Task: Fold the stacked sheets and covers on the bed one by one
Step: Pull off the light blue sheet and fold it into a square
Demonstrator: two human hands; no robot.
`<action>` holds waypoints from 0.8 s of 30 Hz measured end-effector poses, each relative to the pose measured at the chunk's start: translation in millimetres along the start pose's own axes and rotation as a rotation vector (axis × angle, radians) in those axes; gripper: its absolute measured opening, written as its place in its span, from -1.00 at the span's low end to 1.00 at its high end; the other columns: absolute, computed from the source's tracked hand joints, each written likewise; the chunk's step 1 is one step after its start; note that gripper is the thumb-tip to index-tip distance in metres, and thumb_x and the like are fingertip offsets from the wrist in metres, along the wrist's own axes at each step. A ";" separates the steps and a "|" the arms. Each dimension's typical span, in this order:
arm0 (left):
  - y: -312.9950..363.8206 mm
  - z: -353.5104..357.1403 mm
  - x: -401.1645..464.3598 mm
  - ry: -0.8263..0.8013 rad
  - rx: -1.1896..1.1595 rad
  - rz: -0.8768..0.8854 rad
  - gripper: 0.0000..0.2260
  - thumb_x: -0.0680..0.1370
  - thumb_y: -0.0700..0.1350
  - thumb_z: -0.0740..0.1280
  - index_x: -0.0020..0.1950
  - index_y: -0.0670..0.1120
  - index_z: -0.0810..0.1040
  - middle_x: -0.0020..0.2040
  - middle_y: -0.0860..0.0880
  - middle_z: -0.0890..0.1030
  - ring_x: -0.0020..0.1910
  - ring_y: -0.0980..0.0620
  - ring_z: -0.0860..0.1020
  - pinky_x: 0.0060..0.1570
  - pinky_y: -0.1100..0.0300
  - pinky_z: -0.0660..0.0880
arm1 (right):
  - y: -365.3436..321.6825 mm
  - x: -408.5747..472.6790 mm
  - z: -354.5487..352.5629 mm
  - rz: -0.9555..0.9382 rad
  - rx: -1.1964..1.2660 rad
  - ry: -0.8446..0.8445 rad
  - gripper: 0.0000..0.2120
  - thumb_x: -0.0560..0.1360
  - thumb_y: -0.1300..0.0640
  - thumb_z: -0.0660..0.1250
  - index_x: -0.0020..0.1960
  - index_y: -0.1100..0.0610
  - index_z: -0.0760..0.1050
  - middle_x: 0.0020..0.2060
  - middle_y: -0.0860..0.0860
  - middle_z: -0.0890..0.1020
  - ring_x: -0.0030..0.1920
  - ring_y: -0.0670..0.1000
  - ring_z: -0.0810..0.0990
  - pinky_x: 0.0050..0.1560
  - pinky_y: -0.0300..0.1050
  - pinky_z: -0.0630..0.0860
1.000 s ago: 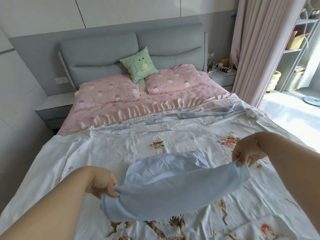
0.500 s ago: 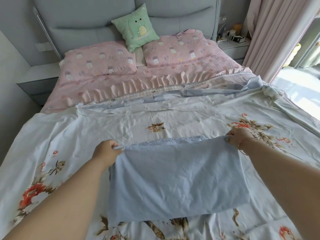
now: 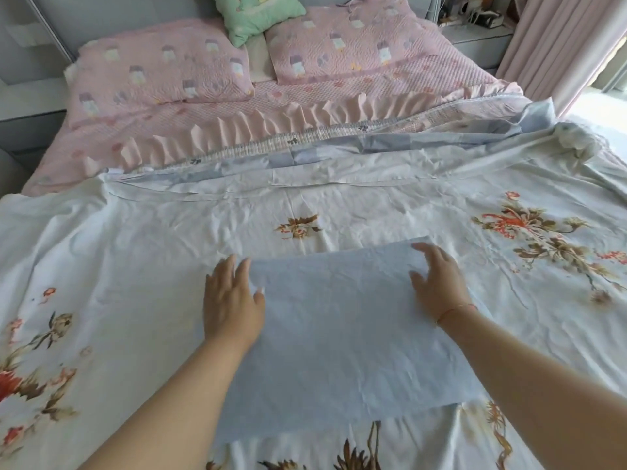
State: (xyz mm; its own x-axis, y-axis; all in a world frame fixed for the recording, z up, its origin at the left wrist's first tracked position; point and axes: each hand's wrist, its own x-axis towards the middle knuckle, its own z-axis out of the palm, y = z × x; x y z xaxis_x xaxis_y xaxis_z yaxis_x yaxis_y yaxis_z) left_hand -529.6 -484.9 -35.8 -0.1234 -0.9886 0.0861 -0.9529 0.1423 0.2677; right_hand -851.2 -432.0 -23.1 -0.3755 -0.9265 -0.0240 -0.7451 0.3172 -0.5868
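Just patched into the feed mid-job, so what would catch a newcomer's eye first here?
The plain light-blue cloth lying flat in the near middle of the bed, with the left hand and right hand spread on its far corners. Under it spreads a white floral sheet; two pink pillows and a green cushion sit at the head.
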 end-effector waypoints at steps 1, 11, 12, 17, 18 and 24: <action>6.5 15.0 -13.9 -0.046 0.017 0.063 -0.52 0.48 -0.07 0.35 0.37 -0.21 0.46 0.39 -0.25 0.43 0.40 -0.24 0.38 0.43 -0.09 0.13 | 2.4 -14.5 11.4 -0.054 -0.028 -0.062 -0.56 0.46 0.25 0.31 0.34 0.13 0.42 0.31 0.09 0.46 0.35 0.14 0.38 0.36 -0.08 0.25; 4.4 81.0 -35.5 -0.382 0.305 0.157 -0.24 0.45 0.35 -0.27 0.58 0.06 0.08 0.59 -0.05 0.08 0.58 -0.06 0.01 0.46 -0.03 -0.27 | 24.4 -24.6 76.4 -0.356 -0.675 -0.422 -0.27 0.39 -0.39 -0.46 0.52 -0.18 -0.27 0.50 -0.12 -0.26 0.47 -0.09 -0.35 0.37 0.18 -0.48; -5.5 84.1 -31.7 -0.393 0.313 0.084 -0.19 0.39 0.35 -0.38 0.60 0.06 -0.06 0.60 -0.04 -0.05 0.58 -0.03 -0.12 0.44 0.02 -0.37 | 28.5 -17.8 77.5 -0.329 -0.699 -0.405 -0.21 0.33 -0.41 -0.54 0.51 -0.18 -0.30 0.52 -0.10 -0.26 0.49 -0.06 -0.35 0.34 0.18 -0.52; -46.5 76.7 -20.3 -0.409 0.343 -0.187 -0.38 0.59 0.30 -0.23 0.59 0.06 -0.17 0.59 0.11 -0.16 0.57 -0.01 -0.18 0.49 -0.11 -0.21 | 58.7 4.4 60.7 -0.025 -0.668 -0.339 -0.36 0.50 -0.37 -0.27 0.52 -0.20 -0.26 0.54 -0.08 -0.18 0.53 -0.01 -0.24 0.45 0.18 -0.33; -51.8 76.7 -19.3 -0.398 0.315 -0.185 -0.41 0.62 0.26 -0.15 0.60 0.06 -0.13 0.60 0.12 -0.13 0.58 -0.05 -0.11 0.49 -0.13 -0.13 | 63.4 6.2 55.4 0.048 -0.622 -0.324 -0.35 0.52 -0.36 -0.18 0.53 -0.17 -0.22 0.55 -0.06 -0.15 0.54 0.01 -0.19 0.48 0.15 -0.22; -45.5 65.0 -29.4 0.004 -0.029 -0.431 -0.54 0.48 -0.10 0.43 0.25 -0.37 0.44 0.16 -0.42 0.50 0.11 -0.40 0.49 0.05 -0.19 0.46 | 73.7 4.8 24.6 0.523 -0.131 -0.087 -0.46 0.48 -0.19 0.28 0.26 0.17 0.34 0.10 0.14 0.49 0.08 0.20 0.50 0.01 -0.01 0.43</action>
State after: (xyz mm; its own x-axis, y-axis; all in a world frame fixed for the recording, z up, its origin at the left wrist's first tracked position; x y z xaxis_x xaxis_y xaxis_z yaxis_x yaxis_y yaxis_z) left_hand -500.6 -465.5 -112.9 0.2854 -0.9578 -0.0356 -0.9091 -0.2823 0.3065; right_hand -894.4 -418.1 -86.3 -0.6716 -0.6499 -0.3559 -0.5354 0.7577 -0.3733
